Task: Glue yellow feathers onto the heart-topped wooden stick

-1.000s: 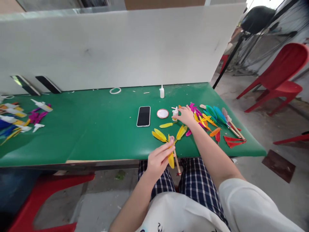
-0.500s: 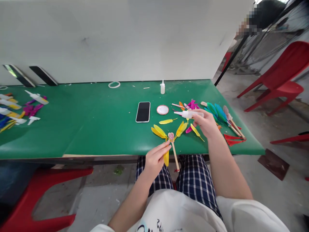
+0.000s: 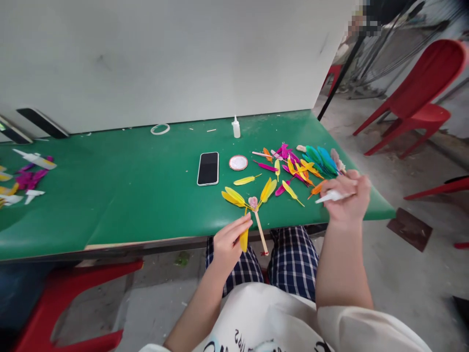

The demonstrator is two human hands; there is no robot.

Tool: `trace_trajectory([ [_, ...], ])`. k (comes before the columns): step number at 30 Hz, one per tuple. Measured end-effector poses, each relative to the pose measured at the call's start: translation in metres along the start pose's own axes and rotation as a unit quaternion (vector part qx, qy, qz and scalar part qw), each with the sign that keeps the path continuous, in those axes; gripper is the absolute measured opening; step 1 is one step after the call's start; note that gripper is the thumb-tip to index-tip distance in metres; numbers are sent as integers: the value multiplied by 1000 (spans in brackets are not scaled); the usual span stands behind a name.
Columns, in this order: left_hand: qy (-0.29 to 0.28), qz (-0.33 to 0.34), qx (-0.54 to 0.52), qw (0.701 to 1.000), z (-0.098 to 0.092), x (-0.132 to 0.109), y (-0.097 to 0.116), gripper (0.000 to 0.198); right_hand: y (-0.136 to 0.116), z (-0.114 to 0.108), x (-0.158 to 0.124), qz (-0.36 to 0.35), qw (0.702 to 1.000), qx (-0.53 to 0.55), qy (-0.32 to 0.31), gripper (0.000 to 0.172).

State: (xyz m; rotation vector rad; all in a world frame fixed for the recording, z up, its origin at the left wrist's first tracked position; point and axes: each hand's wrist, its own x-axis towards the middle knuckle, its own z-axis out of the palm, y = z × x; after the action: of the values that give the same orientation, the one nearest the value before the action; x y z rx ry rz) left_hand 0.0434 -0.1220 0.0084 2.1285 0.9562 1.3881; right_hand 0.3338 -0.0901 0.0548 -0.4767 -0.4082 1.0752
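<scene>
My left hand (image 3: 231,238) is closed at the table's front edge, pinching a feathered wooden stick (image 3: 261,233) near its top. Yellow feathers (image 3: 268,189) fan out from the stick's pinkish rounded head, and one hangs down by my fingers. To the right, my right hand (image 3: 348,195) is wrapped round a white glue bottle (image 3: 331,196), its narrow nozzle pointing left. That hand hovers beside a bunch of blue and green feathers (image 3: 320,160) on sticks, partly covering it. Loose yellow, magenta and orange feathers (image 3: 289,166) lie between both hands.
A phone (image 3: 208,169), a small round white dish (image 3: 238,163) and a second white bottle (image 3: 236,128) stand on the green table (image 3: 146,195). More feathers and white bottles (image 3: 34,159) lie at the far left. A white panel (image 3: 183,58) closes off the back.
My right hand has moved right with the glue bottle, away from the stick's head toward the blue and green bunch. My left hand keeps its hold. The view has shifted slightly.
</scene>
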Motion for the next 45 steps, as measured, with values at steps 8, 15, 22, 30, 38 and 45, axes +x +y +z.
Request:
trace_trajectory([
  [8, -10, 27, -7, 1000, -1, 4, 8, 31, -42, 34, -32, -142, 983, -94, -74, 46],
  [15, -25, 46, 4, 999, 0, 6, 9, 29, -9, 17, -24, -10, 956, -291, -34, 34],
  [22, -33, 41, 8, 999, 0, 4, 8, 28, 32, 5, -23, 49, 960, -274, -5, 40],
  [30, -47, 42, -4, 998, 1, 3, 7, 32, 46, 4, -26, 89, 971, -224, -2, 44],
  [38, -52, 44, 2, 998, 2, 3, 8, 30, 50, 9, -30, 42, 963, -266, 21, 43],
  [45, -51, 48, 1, 998, 3, 2, 8, 30, 49, 13, -33, 31, 964, -265, 9, 38],
])
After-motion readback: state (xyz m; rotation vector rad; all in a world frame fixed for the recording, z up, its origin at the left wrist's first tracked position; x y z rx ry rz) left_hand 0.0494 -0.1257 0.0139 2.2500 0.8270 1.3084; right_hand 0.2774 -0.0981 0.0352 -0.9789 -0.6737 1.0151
